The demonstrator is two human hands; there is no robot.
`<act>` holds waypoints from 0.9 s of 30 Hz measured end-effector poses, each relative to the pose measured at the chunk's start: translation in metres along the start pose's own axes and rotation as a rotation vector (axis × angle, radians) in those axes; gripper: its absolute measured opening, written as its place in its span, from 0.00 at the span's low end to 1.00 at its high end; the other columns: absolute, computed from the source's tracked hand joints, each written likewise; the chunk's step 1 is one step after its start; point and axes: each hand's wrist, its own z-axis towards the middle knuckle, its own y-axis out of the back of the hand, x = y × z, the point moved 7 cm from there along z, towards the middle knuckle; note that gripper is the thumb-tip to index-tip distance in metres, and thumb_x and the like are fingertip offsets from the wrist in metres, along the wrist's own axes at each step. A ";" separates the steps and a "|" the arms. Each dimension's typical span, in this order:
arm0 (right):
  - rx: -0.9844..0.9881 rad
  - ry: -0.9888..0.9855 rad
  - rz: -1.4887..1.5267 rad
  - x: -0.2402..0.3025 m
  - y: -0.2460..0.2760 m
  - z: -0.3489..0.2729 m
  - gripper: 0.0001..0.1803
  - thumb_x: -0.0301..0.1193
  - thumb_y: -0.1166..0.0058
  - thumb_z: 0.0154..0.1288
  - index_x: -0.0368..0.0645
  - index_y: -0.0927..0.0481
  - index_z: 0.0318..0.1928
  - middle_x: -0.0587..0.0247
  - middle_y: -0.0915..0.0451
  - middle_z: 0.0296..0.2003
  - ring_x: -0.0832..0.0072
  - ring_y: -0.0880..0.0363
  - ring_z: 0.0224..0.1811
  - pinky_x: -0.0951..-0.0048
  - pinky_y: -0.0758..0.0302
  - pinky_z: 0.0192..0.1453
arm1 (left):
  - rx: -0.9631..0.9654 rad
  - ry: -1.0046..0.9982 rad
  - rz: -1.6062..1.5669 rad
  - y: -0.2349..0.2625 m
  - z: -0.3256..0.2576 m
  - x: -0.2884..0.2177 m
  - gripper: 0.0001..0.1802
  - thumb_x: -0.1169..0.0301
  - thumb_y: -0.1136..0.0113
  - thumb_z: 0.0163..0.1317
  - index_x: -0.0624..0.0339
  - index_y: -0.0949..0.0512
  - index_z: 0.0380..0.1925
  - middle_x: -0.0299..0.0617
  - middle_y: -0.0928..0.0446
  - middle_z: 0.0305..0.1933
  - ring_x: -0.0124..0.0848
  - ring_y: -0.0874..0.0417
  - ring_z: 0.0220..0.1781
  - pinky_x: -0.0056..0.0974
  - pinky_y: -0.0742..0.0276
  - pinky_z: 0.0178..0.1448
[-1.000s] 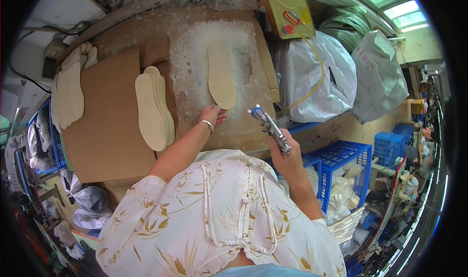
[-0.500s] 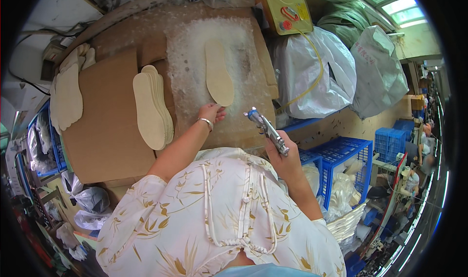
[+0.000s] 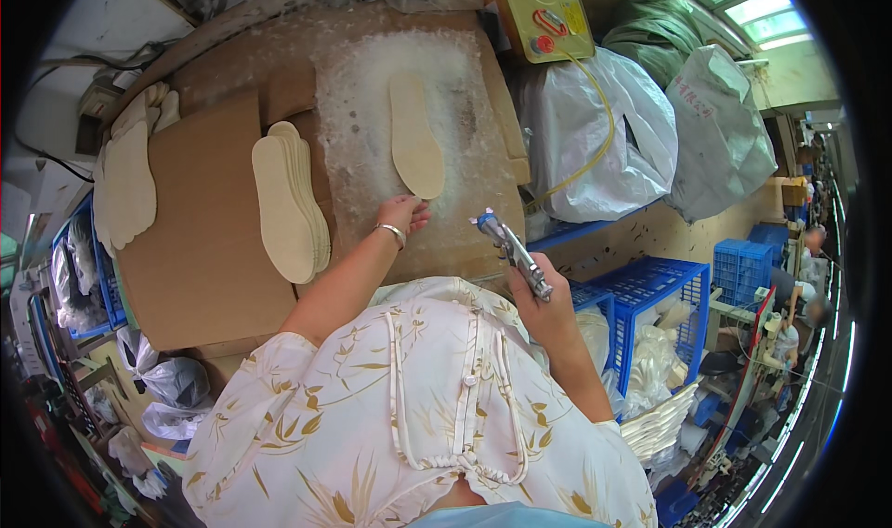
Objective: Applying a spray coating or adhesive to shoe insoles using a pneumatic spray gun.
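A single cream insole (image 3: 414, 138) lies flat on a sheet of cardboard coated with whitish residue (image 3: 358, 110). At the insole's near end, my left hand (image 3: 401, 215), with a bracelet at the wrist, pinches the edge between thumb and fingers. My right hand (image 3: 544, 300) is wrapped round a metal spray gun (image 3: 514, 254) with a blue part near its nozzle. The gun is held in the air to the right of the insole, its nozzle pointing away from me and slightly left. Left of the coated sheet rests a fanned stack of insoles (image 3: 286, 203).
More insoles (image 3: 127, 189) are piled on the far left of the brown cardboard (image 3: 204, 240). At the back right stands a yellow can (image 3: 539, 21) with a yellowish hose (image 3: 609, 124), beside white bags (image 3: 604, 147). Blue crates (image 3: 655, 291) stand at my right. Other people (image 3: 788, 337) are farther off.
The spray gun and my right hand have shifted very slightly to the right. My left hand stays at the insole's near end.
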 end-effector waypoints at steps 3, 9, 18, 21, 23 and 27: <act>0.035 0.020 -0.011 0.005 -0.002 -0.006 0.10 0.30 0.42 0.64 0.38 0.26 0.41 0.54 0.24 0.23 0.67 0.27 0.21 0.72 0.29 0.30 | 0.007 0.006 -0.020 -0.001 -0.003 0.001 0.13 0.70 0.48 0.66 0.66 0.28 0.47 0.45 0.20 0.43 0.33 0.17 0.36 0.34 0.18 0.34; -0.002 -0.029 -0.003 0.001 0.002 -0.008 0.10 0.31 0.42 0.64 0.39 0.26 0.41 0.52 0.24 0.23 0.65 0.26 0.22 0.71 0.29 0.30 | 0.045 0.021 -0.038 -0.002 -0.011 0.000 0.16 0.74 0.52 0.66 0.64 0.31 0.53 0.44 0.23 0.48 0.34 0.18 0.43 0.35 0.19 0.42; 0.000 -0.054 -0.034 0.000 0.004 -0.013 0.10 0.30 0.42 0.64 0.39 0.26 0.40 0.52 0.24 0.22 0.63 0.27 0.21 0.70 0.29 0.29 | 0.175 0.051 -0.108 -0.002 -0.017 0.004 0.20 0.80 0.59 0.65 0.62 0.34 0.58 0.41 0.28 0.56 0.36 0.19 0.48 0.36 0.20 0.48; 0.036 -0.050 -0.021 0.000 0.001 -0.015 0.10 0.30 0.42 0.64 0.39 0.26 0.41 0.52 0.24 0.22 0.63 0.26 0.21 0.70 0.29 0.29 | 0.185 0.056 -0.127 -0.002 -0.016 0.005 0.20 0.80 0.59 0.65 0.61 0.33 0.58 0.41 0.28 0.55 0.36 0.19 0.48 0.37 0.20 0.48; 0.072 -0.034 -0.011 0.001 -0.002 -0.017 0.10 0.30 0.42 0.64 0.39 0.26 0.41 0.53 0.24 0.22 0.64 0.26 0.21 0.70 0.29 0.29 | 0.188 0.062 -0.134 -0.002 -0.016 0.006 0.20 0.80 0.59 0.65 0.60 0.33 0.58 0.40 0.28 0.55 0.36 0.19 0.49 0.37 0.20 0.48; 0.012 -0.047 -0.026 -0.004 0.001 -0.017 0.10 0.28 0.42 0.63 0.38 0.26 0.41 0.53 0.24 0.23 0.67 0.25 0.22 0.71 0.29 0.29 | 0.195 0.057 -0.129 -0.002 -0.015 0.006 0.20 0.80 0.59 0.65 0.60 0.33 0.57 0.40 0.27 0.55 0.37 0.19 0.48 0.37 0.19 0.48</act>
